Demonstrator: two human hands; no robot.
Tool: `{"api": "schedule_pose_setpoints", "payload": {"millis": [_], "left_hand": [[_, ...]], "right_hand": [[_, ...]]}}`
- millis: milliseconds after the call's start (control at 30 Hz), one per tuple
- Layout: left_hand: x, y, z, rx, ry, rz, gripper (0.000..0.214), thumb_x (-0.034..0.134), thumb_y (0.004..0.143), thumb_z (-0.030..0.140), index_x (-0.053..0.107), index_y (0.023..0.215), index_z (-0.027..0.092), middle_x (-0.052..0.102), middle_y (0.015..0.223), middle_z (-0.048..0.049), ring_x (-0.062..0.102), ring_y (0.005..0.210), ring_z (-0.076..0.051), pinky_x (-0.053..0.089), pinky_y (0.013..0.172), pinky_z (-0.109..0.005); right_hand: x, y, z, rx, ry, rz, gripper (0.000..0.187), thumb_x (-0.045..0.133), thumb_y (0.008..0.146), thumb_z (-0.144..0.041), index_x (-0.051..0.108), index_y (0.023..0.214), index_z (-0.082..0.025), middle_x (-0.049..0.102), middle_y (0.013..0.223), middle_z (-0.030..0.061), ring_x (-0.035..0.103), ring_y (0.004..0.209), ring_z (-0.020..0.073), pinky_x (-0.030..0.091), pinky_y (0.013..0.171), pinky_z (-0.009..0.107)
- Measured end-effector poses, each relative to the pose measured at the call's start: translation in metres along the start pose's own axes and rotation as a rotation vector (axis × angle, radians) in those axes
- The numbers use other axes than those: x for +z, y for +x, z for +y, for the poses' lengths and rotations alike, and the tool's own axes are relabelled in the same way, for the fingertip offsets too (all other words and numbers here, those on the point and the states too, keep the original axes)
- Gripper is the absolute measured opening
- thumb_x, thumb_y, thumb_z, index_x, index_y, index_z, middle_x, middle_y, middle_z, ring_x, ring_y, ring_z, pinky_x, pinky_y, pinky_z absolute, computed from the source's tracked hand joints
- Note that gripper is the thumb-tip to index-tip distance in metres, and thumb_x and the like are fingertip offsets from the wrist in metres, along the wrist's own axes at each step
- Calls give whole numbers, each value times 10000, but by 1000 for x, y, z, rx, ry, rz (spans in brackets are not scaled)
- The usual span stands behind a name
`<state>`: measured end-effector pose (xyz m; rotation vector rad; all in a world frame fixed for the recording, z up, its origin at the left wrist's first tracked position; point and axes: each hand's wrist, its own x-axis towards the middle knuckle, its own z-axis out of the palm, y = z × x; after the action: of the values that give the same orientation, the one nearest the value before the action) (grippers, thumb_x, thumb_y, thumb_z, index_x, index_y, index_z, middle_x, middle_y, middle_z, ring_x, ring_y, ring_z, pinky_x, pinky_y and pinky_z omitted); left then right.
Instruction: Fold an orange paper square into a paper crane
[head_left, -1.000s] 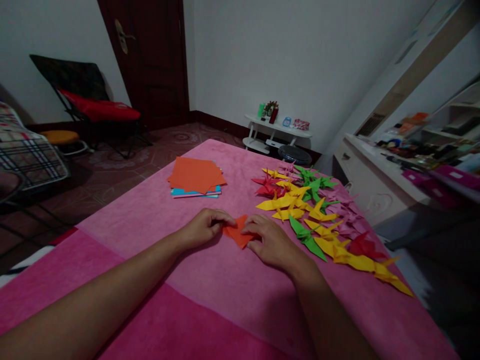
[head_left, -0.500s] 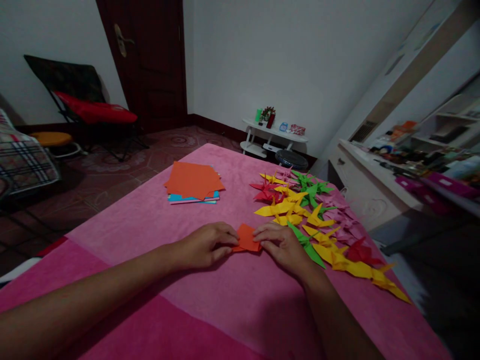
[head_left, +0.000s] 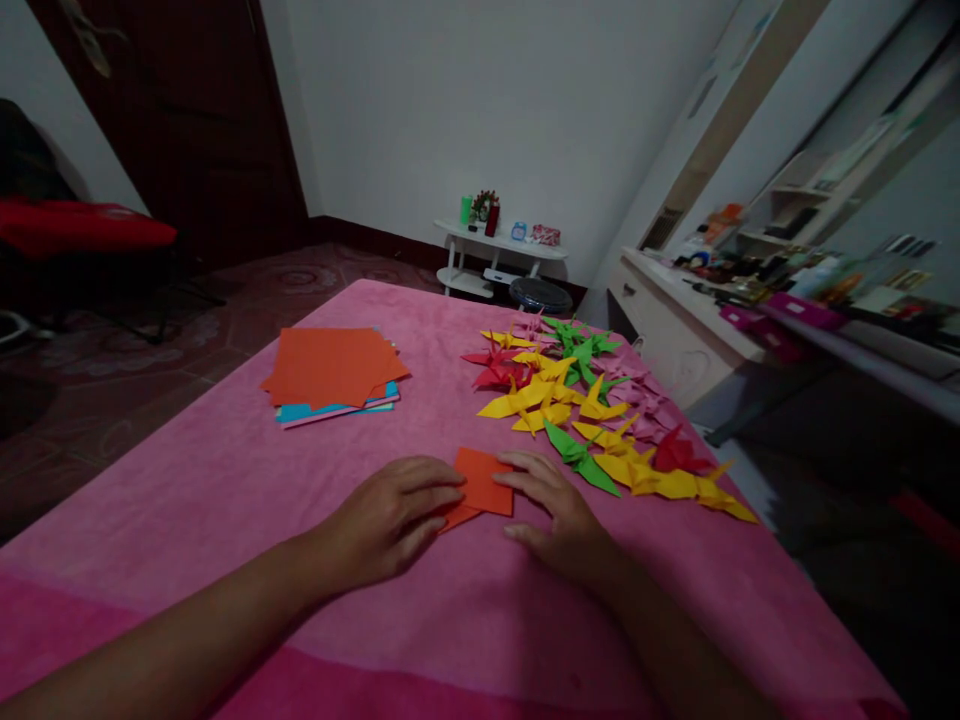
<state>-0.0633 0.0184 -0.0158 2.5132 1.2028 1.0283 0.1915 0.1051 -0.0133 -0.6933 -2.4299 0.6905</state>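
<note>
A folded piece of orange origami paper lies on the pink cloth between my hands, with a flap sticking out at its lower left. My left hand grips its left side, fingertips on top and thumb at the lower edge. My right hand is open, its fingertips resting on the upper right edge and the thumb spread away from the paper. Just beyond that hand lies a green paper crane.
A stack of square paper, orange sheets over blue ones, lies at the left. Several yellow paper cranes, with red, green and pink ones, cover the table's right side. A white shelf stand stands beyond the table.
The view has turned to the right. My right thumb has come off the orange paper and spread. The paper now lies squarer, with its flap showing at the lower left.
</note>
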Motion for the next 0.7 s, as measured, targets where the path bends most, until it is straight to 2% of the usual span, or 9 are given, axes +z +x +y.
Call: {"api": "schedule_pose_setpoints", "payload": {"millis": [100, 167, 300, 400, 533, 700], "left_hand": [[4, -6, -3, -9, 42, -96, 273, 508, 877, 145, 627, 1120, 185, 647, 1140, -94, 588, 1040, -200, 497, 915, -379], [6, -10, -2, 1, 81, -125, 277, 487, 890, 139, 618, 1132, 168, 645, 1144, -104, 588, 1043, -204, 500, 915, -374], [8, -8, 4, 23, 147, -160, 339, 433, 919, 144, 547, 1238, 166, 635, 1132, -117, 587, 1026, -208, 512, 888, -370], [8, -1, 10, -25, 194, -205, 408, 444, 918, 207, 480, 1323, 177, 614, 1125, -131, 584, 977, -225, 522, 849, -402], [10, 5, 16, -49, 229, -228, 369, 465, 889, 204, 544, 1247, 160, 586, 1174, -142, 569, 993, -248, 516, 855, -420], [15, -4, 19, -99, 226, -113, 251, 429, 915, 172, 610, 1085, 137, 634, 1082, -121, 594, 907, -216, 536, 777, -366]], "right_hand": [[7, 3, 4, -85, -30, 64, 211, 639, 786, -135, 731, 932, -257, 662, 1163, 77, 563, 1128, 245, 462, 965, 437], [8, 3, 4, -147, -61, 66, 187, 598, 818, -129, 732, 869, -249, 692, 1105, 72, 577, 1095, 242, 476, 935, 434], [5, 1, 2, -190, -78, 11, 209, 518, 860, -140, 697, 903, -238, 707, 1065, 65, 598, 1050, 229, 475, 922, 428], [7, 2, -1, -155, -47, -7, 209, 489, 867, -137, 670, 927, -223, 694, 1070, 75, 602, 1032, 219, 472, 919, 414], [13, 8, -3, -89, 28, 34, 147, 534, 855, -143, 660, 857, -219, 698, 1004, 63, 609, 967, 211, 475, 877, 387], [17, 15, -7, 83, 149, 103, 109, 583, 810, -130, 642, 761, -209, 688, 860, 36, 611, 859, 189, 470, 809, 336]]}}
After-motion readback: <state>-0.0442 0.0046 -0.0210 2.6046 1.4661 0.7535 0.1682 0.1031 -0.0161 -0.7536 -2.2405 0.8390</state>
